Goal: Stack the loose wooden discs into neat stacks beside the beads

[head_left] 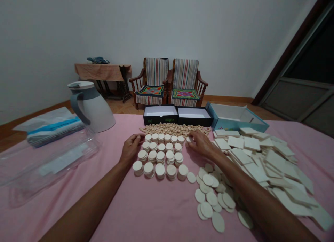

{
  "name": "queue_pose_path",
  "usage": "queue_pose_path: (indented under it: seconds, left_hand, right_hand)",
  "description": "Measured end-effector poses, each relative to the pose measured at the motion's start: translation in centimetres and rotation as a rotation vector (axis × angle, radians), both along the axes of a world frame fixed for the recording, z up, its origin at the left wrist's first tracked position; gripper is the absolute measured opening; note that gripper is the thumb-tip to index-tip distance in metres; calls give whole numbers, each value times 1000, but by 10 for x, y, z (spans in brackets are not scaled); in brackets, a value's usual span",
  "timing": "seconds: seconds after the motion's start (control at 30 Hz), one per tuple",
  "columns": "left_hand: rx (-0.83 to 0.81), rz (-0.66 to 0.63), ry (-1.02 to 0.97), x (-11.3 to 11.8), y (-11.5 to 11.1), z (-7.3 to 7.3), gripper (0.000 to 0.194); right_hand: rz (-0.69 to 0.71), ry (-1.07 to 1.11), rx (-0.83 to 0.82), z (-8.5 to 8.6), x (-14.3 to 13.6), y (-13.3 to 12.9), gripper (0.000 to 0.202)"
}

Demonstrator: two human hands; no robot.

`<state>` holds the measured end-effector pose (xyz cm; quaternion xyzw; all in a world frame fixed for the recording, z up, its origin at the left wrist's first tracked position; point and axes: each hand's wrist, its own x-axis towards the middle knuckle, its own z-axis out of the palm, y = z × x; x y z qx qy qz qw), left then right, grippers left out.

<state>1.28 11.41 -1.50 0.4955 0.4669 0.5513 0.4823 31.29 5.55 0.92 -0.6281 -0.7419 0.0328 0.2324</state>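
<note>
Pale wall [117,29] at the back, two striped chairs [157,72] at its foot, pink cloth [156,203] spread toward the wearer. Four rows of disc stacks [160,156] stand on the cloth, rows running left to right; small wooden beads [169,127] strewn just beyond the far row. Right hand [202,143] off the right end of that row, thumb and fingers closed about a pale disc [189,139] — lifted or resting on the cloth, cannot tell. Key relation, as I judge it: the disc sits just right of the far row's last stack, roughly in line, narrow gap between. Being round, it offers no long axis; the row's line counts instead. Left hand [131,146] at the row's opposite end, fingers loosely bent, half open, nothing seen in it; contact with the end stack unclear. Loose discs [206,210] lie scattered on the wearer's side, beside the right forearm [242,181] — right hand clearly nearer. Square tiles [252,143] heaped farther right.
</note>
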Motion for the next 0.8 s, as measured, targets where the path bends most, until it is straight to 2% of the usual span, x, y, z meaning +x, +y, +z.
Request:
queue_pose_path:
  seconds: [0.13, 0.27, 0.33, 0.47, 0.6, 0.8]
  left_hand:
    - [24, -37, 55, 2, -6, 5, 45]
    - [50, -44, 91, 0, -3, 1, 46]
    - [64, -50, 110, -1, -1, -2, 45]
    - [58, -54, 112, -1, 1, -4, 42]
    - [49, -58, 125, 0, 0, -3, 40]
    - [70, -46, 131, 1, -1, 0, 43]
  right_hand:
    - [-11, 0, -6, 2, 2, 1, 20]
    - [23, 57, 7, 18, 11, -14, 16]
    - [73, 73, -77, 27, 16, -27, 12]
    - [185, 35, -367, 36, 11, -58, 13]
    - [286, -24, -452, 33, -12, -81, 25]
    - [272, -96, -417, 15, -29, -89, 27]
